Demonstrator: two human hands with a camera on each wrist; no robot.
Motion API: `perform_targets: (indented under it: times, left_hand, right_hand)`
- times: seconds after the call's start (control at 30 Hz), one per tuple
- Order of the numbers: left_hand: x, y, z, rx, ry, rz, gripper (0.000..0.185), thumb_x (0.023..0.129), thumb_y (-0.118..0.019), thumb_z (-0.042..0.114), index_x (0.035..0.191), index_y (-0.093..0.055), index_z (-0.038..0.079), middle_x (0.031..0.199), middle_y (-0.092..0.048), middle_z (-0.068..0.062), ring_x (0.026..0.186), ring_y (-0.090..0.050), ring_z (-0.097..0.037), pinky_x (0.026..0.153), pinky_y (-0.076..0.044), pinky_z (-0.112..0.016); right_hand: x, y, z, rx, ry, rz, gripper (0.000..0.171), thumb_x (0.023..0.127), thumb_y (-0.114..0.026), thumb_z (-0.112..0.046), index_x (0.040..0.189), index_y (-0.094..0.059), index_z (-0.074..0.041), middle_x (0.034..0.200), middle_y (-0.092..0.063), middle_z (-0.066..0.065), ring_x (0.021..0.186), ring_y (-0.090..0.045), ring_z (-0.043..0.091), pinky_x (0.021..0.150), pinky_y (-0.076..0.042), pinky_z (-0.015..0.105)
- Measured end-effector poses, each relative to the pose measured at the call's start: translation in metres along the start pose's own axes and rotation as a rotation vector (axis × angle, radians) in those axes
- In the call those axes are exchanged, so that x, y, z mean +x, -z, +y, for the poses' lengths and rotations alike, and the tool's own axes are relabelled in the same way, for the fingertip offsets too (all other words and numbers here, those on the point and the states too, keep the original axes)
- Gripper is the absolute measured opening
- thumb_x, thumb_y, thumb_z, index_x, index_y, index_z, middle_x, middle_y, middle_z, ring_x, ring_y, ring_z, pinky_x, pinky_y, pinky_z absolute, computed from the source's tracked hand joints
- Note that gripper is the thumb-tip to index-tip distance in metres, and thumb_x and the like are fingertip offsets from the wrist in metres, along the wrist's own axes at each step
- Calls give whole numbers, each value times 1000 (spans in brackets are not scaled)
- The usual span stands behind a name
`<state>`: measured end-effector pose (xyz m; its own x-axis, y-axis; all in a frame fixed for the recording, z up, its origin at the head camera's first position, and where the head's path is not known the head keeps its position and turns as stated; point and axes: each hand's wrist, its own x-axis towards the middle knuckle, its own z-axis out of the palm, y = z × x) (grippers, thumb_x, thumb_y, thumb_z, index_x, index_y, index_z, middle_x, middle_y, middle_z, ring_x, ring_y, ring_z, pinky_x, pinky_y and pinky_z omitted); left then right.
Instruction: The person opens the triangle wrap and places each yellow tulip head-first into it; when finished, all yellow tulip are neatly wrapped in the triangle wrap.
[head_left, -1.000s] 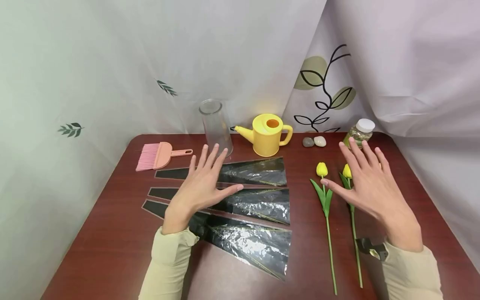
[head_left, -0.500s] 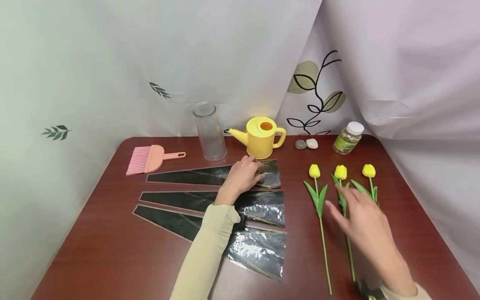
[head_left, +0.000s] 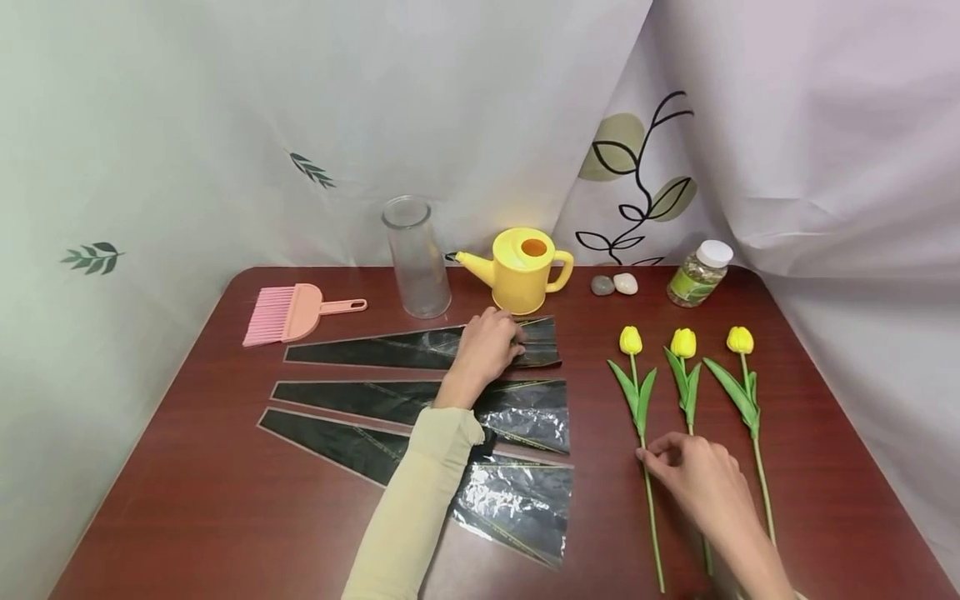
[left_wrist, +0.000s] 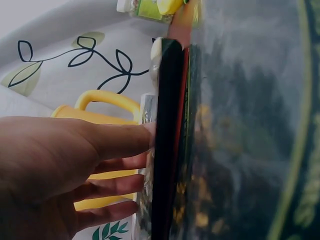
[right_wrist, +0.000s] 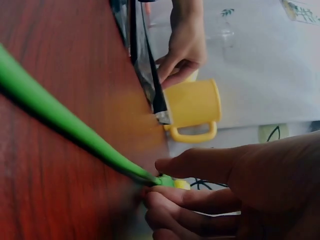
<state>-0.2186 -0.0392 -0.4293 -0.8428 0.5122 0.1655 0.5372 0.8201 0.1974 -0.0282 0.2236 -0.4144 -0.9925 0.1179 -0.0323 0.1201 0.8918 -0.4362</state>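
My left hand [head_left: 487, 346] pinches the wide end of the farthest black plastic flower sleeve [head_left: 405, 348], whose film has creased beside the fingers. In the left wrist view the thumb and fingertips meet the edge of that film. Two more sleeves lie nearer on the table, a middle one [head_left: 360, 400] and a front one [head_left: 517, 500]. My right hand [head_left: 697, 475] has thumb and forefinger around the green stem of the leftmost yellow tulip [head_left: 652, 517], below its leaves; the right wrist view shows this stem [right_wrist: 75, 120] close up. The middle tulip [head_left: 683, 343] passes partly under that hand.
The right tulip [head_left: 740, 340] lies beyond my right hand. Along the back stand a glass vase [head_left: 418, 267], a yellow watering can [head_left: 522, 275], a grey stone [head_left: 602, 286], a white stone [head_left: 626, 284] and a white-lidded jar [head_left: 697, 275]. A pink brush [head_left: 303, 312] lies back left.
Both hands were spread above the table. The left has come right onto the far sleeve's wide end, which is now creased. The right has come down and grips the left tulip's stem.
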Motion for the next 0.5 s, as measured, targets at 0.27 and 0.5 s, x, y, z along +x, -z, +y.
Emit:
perform_targets:
  times: [0.27,0.5]
  left_hand:
    - [2,5,1,-7,-2,58,4,87,-76,22,89,-79,21,91,-67,4,91,-60,-21,79,-49,-41]
    - [0,8,1,-9,-1,56,4,88,-75,21,90,-79,21,91,-67,4,90,-61,-20,79,-49,-40]
  right_hand:
    - [3,-3,1,37,-51,2,19,82,-77,-32,75,-71,-16,61,-61,-8,56,-53,13,56,-42,39]
    - [9,-3,0,118,-98,-28,22,83,-76,-34,76,-72,-13,52,-60,-9,47,-59,10,59,-43,35]
